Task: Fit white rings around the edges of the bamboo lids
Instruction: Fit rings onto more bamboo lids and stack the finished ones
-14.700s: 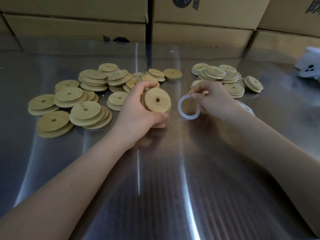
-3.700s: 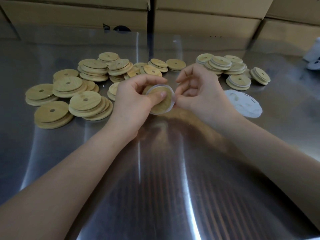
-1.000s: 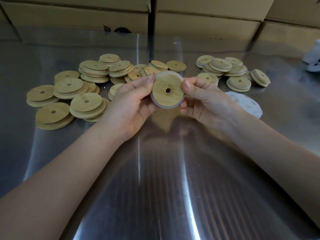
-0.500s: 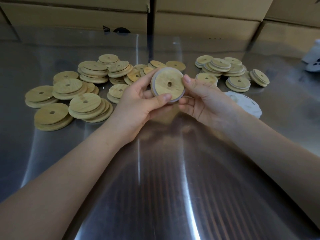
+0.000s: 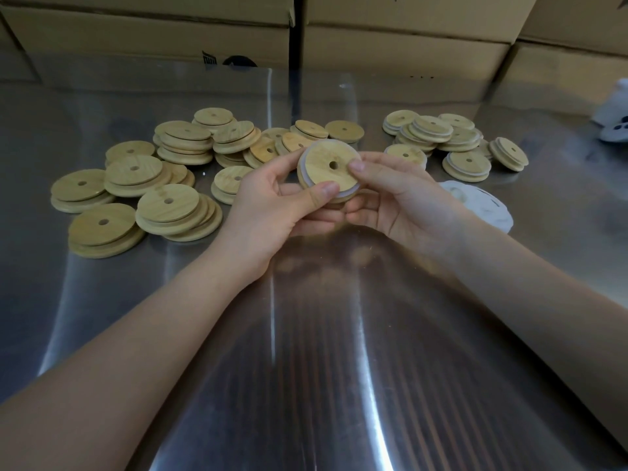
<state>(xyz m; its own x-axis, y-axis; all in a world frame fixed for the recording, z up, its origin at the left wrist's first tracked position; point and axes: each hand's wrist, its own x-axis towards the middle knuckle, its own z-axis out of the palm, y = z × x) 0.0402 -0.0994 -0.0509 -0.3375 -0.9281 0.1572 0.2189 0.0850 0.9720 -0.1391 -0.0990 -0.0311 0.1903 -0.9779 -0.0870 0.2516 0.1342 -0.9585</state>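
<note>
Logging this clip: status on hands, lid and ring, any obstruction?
Left hand and right hand both grip one bamboo lid, held off the table. White ring visible round its rim. Nothing in the way.

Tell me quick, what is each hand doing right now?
Left hand: holding the bamboo lid, which has a white ring on it, thumb on its lower edge.
Right hand: holding the same lid, thumb on its right edge.

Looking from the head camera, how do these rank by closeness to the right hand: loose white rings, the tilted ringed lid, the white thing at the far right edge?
1. Loose white rings, just right of the right hand holding the bamboo lid.
2. Tilted ringed lid, farther right and back.
3. White thing, at the far right edge.
</note>
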